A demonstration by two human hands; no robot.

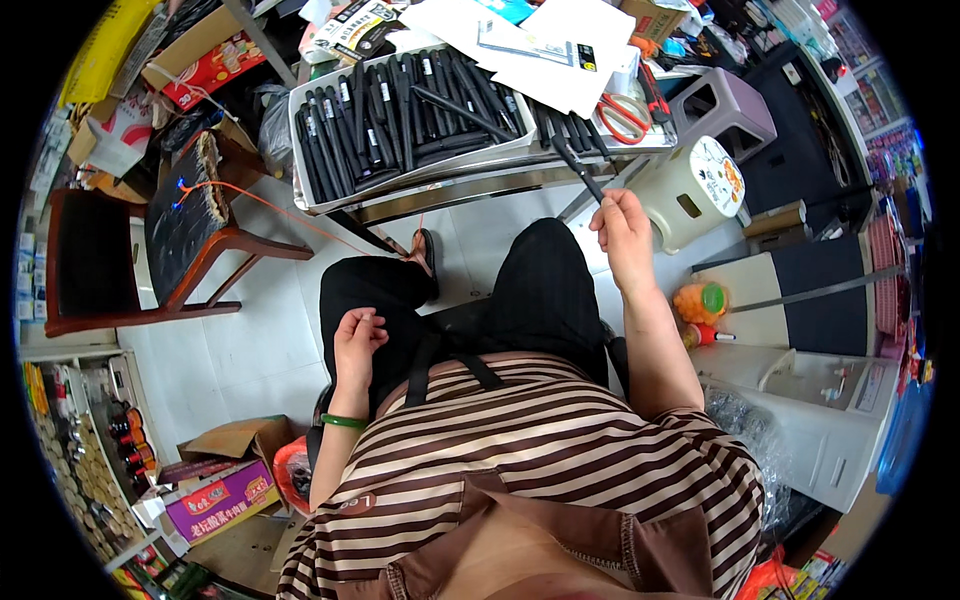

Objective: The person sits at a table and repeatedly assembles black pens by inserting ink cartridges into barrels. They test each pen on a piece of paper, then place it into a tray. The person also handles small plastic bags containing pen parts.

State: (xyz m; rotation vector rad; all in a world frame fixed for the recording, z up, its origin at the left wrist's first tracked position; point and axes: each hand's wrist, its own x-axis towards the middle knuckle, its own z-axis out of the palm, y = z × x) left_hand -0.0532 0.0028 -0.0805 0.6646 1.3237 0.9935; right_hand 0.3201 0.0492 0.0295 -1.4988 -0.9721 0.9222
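Right hand (622,228) pinching a black pen (577,167) raised, left hand (357,337) loosely curled, empty, on thigh

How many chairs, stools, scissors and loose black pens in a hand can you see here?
Wooden chair: 1
Plastic stools: 2
Red-handled scissors: 1
Black pen held in the right hand: 1
Total: 5

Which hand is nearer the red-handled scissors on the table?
Right. The right hand is raised just below the scissors, holding a black pen; the left hand rests on the lap.
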